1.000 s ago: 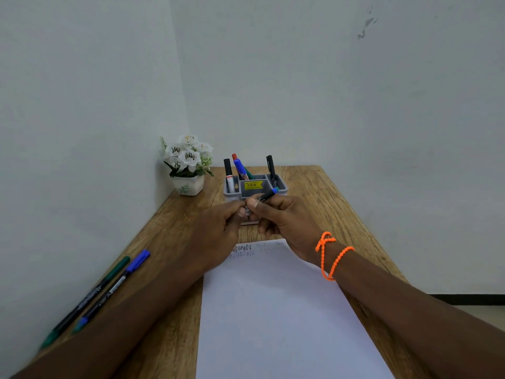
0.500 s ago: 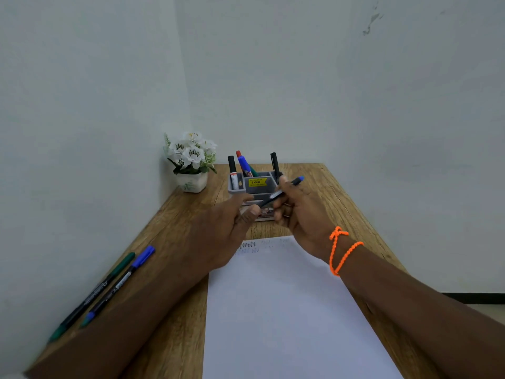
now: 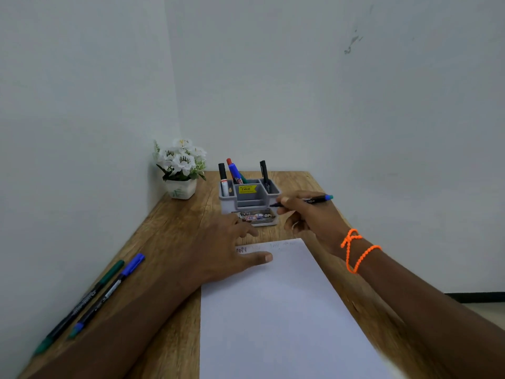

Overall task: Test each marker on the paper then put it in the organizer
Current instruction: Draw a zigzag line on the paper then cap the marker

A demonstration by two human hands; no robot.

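My right hand point(image 3: 308, 214) grips a black marker with a blue end point(image 3: 317, 199), held level just right of the grey organizer point(image 3: 250, 199), its tip pointing toward the organizer's front right corner. Several markers stand upright in the organizer. My left hand point(image 3: 226, 250) lies flat and open on the top left corner of the white paper point(image 3: 273, 310), beside faint test scribbles point(image 3: 243, 249). A green marker point(image 3: 82, 302) and a blue marker point(image 3: 109, 288) lie side by side on the desk at the left.
A small white pot of white flowers point(image 3: 180, 168) stands in the back left corner by the wall. The wooden desk point(image 3: 169, 236) is narrow, with walls at the left and back. A printed card point(image 3: 258, 216) lies under the organizer's front.
The hands have separated. My right hand carried the marker up and right beside the organizer. My left hand dropped flat onto the paper's top corner.
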